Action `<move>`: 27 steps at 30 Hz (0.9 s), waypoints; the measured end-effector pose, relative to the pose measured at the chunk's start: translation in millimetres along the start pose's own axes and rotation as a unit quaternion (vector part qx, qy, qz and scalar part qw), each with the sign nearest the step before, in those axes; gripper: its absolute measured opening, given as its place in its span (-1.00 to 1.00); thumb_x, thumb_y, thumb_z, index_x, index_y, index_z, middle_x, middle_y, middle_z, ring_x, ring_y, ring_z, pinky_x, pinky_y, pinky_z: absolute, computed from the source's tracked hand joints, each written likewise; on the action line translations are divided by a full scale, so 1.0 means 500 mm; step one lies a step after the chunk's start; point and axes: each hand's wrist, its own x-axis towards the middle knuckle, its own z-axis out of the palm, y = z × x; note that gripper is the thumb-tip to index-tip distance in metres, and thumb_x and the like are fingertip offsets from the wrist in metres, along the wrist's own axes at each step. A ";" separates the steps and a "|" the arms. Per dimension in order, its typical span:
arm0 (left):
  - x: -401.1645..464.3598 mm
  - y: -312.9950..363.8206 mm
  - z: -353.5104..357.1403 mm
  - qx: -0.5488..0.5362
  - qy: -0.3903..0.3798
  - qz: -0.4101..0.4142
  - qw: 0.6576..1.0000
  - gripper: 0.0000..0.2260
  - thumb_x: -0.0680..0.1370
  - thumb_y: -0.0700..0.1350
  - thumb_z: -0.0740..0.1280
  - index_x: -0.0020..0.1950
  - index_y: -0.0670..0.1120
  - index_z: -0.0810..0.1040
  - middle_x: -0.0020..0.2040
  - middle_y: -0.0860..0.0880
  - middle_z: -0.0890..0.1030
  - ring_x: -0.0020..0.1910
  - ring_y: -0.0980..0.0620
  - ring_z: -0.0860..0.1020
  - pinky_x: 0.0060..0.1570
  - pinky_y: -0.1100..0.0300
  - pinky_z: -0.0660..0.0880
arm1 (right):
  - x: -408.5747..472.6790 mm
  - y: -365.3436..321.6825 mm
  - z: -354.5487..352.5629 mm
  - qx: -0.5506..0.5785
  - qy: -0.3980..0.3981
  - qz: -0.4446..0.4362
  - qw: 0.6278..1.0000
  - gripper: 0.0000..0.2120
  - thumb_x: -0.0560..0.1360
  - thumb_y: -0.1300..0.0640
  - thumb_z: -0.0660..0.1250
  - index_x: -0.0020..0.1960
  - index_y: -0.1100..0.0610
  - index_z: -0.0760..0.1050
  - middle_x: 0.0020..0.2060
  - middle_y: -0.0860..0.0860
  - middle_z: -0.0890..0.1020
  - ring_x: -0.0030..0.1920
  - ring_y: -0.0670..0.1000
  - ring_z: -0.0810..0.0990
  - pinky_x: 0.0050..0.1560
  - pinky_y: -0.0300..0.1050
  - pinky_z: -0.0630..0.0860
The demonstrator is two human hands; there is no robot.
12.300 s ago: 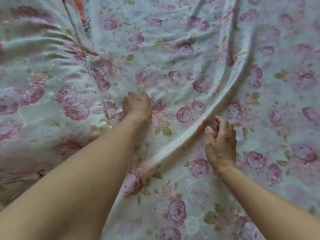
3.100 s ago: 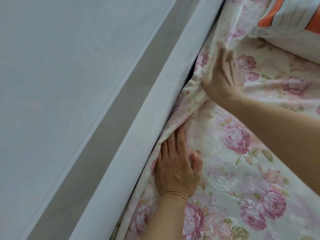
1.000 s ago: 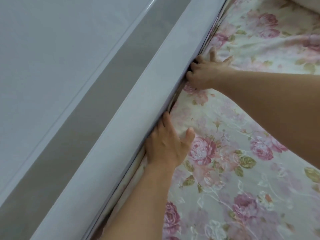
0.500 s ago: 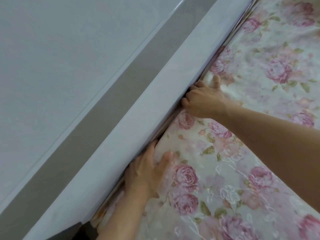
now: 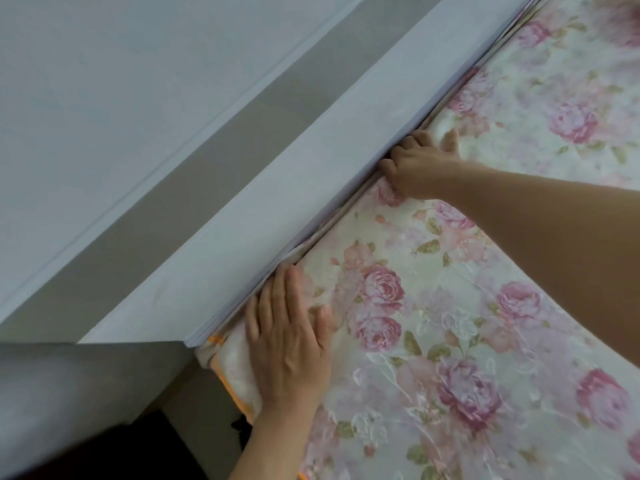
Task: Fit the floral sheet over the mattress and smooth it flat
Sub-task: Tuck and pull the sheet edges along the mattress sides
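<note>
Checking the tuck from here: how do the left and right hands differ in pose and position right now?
The left hand lies flat with straight fingers on the floral sheet near the mattress corner; the right hand is farther along the edge, fingers curled down into the gap beside the pale panel. The left shows all its fingers; the right's fingertips are hidden. Both work the same sheet edge.

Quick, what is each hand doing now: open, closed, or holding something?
Left hand: open, fingers straight, pressing flat on the sheet at the edge.
Right hand: fingers curled, pushing the sheet down beside the board.
</note>
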 end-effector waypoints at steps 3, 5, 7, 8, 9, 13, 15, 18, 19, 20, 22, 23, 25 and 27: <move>-0.001 -0.001 -0.020 0.036 -0.036 -0.058 0.997 -0.39 0.56 0.20 0.06 0.49 -0.16 0.27 0.40 -0.13 0.44 0.32 -0.10 0.43 0.33 -0.02 0.29 | -0.063 -0.072 0.005 0.034 0.036 -0.043 0.998 -0.69 0.64 0.05 -0.04 0.21 0.02 0.43 0.24 0.05 0.43 0.36 0.14 0.23 0.30 0.45 0.07; 0.037 -0.005 -0.044 0.033 -0.109 -0.090 0.989 -0.40 0.55 0.27 0.05 0.43 -0.09 0.36 0.29 -0.12 0.54 0.24 -0.12 0.50 0.20 0.01 0.41 | -0.121 -0.145 0.015 0.080 0.070 -0.096 0.990 -0.74 0.64 0.01 0.02 0.16 -0.02 0.45 0.18 -0.02 0.47 0.32 0.07 0.28 0.30 0.45 0.07; 0.080 -0.021 -0.055 -0.003 -0.177 -0.122 0.977 -0.42 0.52 0.35 -0.02 0.29 0.02 0.46 0.14 -0.12 0.62 0.17 -0.20 0.54 0.09 0.00 0.47 | -0.154 -0.215 0.025 0.096 0.077 -0.144 0.982 -0.76 0.63 -0.02 0.05 0.10 -0.09 0.49 0.10 -0.08 0.50 0.29 0.03 0.31 0.27 0.55 -0.05; 0.090 -0.031 -0.056 -0.021 -0.193 -0.126 0.973 -0.43 0.51 0.36 -0.05 0.23 0.05 0.49 0.07 -0.11 0.65 0.13 -0.22 0.56 0.07 -0.01 0.50 | -0.157 -0.240 0.027 0.086 0.070 -0.152 0.982 -0.75 0.62 -0.03 0.04 0.08 -0.10 0.50 0.07 -0.08 0.52 0.27 0.04 0.34 0.23 0.60 -0.10; 0.086 -0.046 -0.057 -0.029 -0.190 -0.118 0.974 -0.46 0.51 0.37 -0.03 0.18 0.06 0.50 0.02 -0.09 0.66 0.10 -0.22 0.57 0.05 -0.02 0.51 | -0.155 -0.258 0.029 0.071 0.063 -0.149 0.984 -0.72 0.62 -0.03 0.02 0.06 -0.10 0.51 0.05 -0.06 0.54 0.24 0.07 0.37 0.18 0.64 -0.14; -0.015 -0.132 -0.062 -0.081 -0.120 -0.124 0.982 -0.34 0.42 0.52 -0.10 0.07 0.08 0.49 0.01 -0.06 0.64 0.03 -0.20 0.58 -0.02 -0.05 0.53 | -0.137 -0.276 0.036 0.045 0.051 -0.108 0.992 -0.55 0.61 -0.05 -0.12 0.10 -0.07 0.54 0.10 0.00 0.54 0.22 0.11 0.36 0.13 0.65 -0.25; -0.054 -0.158 -0.063 -0.107 -0.127 -0.158 0.973 -0.38 0.47 0.47 -0.15 0.21 0.13 0.42 0.19 -0.02 0.57 0.14 -0.15 0.54 0.05 -0.07 0.51 | -0.136 -0.274 0.039 0.061 0.037 -0.104 0.992 -0.52 0.61 -0.07 -0.16 0.18 -0.07 0.52 0.17 -0.02 0.50 0.28 0.11 0.31 0.14 0.64 -0.31; -0.086 -0.133 -0.065 -0.020 -0.067 -0.128 0.989 -0.56 0.65 0.17 -0.07 0.40 0.00 0.33 0.31 -0.05 0.48 0.25 -0.11 0.47 0.15 -0.05 0.41 | -0.143 -0.274 0.025 0.080 0.007 -0.115 0.990 -0.58 0.62 -0.07 -0.12 0.21 -0.09 0.48 0.22 -0.03 0.46 0.34 0.12 0.24 0.14 0.63 -0.37; -0.090 -0.108 -0.069 0.004 -0.032 -0.097 0.995 -0.62 0.64 0.05 0.02 0.40 -0.05 0.34 0.30 -0.07 0.49 0.25 -0.11 0.47 0.18 -0.06 0.37 | -0.143 -0.272 0.023 0.093 0.004 -0.119 0.989 -0.62 0.62 -0.07 -0.08 0.19 -0.09 0.48 0.22 -0.03 0.46 0.35 0.12 0.23 0.15 0.62 -0.39; -0.094 -0.079 -0.074 0.001 -0.006 -0.058 0.998 -0.63 0.60 -0.04 0.09 0.39 -0.08 0.37 0.30 -0.07 0.49 0.25 -0.11 0.47 0.22 -0.06 0.35 | -0.145 -0.267 0.019 0.127 0.004 -0.116 0.985 -0.66 0.61 -0.06 -0.03 0.16 -0.08 0.49 0.21 -0.05 0.47 0.36 0.10 0.23 0.17 0.58 -0.39; -0.113 -0.010 -0.064 -0.068 0.010 0.066 0.995 -0.63 0.58 -0.10 0.15 0.38 -0.09 0.39 0.34 -0.06 0.47 0.31 -0.09 0.44 0.33 -0.05 0.30 | -0.153 -0.246 0.015 0.287 -0.002 -0.091 0.954 -0.72 0.56 -0.01 0.09 0.11 -0.05 0.54 0.10 -0.07 0.56 0.32 -0.04 0.31 0.33 0.41 -0.36; -0.122 0.037 -0.057 -0.109 -0.015 0.146 0.983 -0.63 0.58 -0.08 0.16 0.39 -0.09 0.39 0.37 -0.05 0.44 0.37 -0.07 0.40 0.39 -0.03 0.25 | -0.163 -0.231 0.012 0.399 -0.007 -0.076 0.914 -0.73 0.55 0.03 0.14 0.13 -0.02 0.56 0.01 -0.09 0.59 0.23 -0.14 0.37 0.44 0.29 -0.24; -0.135 0.125 -0.034 -0.116 -0.100 0.304 0.940 -0.63 0.59 0.04 0.17 0.37 -0.04 0.41 0.40 0.00 0.43 0.46 -0.01 0.29 0.49 0.00 0.09 | -0.192 -0.210 -0.002 0.595 -0.007 -0.062 0.801 -0.73 0.54 0.07 0.23 0.20 0.03 0.56 -0.01 -0.11 0.60 0.09 -0.17 0.47 0.37 -0.03 0.31; -0.125 0.193 -0.006 -0.050 -0.154 0.393 0.905 -0.57 0.58 0.23 0.11 0.31 0.03 0.48 0.36 0.02 0.48 0.45 -0.02 0.31 0.49 0.01 -0.05 | -0.231 -0.186 -0.013 0.676 0.044 -0.051 0.734 -0.71 0.56 0.09 0.25 0.26 0.09 0.53 0.12 -0.07 0.58 0.03 -0.15 0.53 0.00 -0.39 0.47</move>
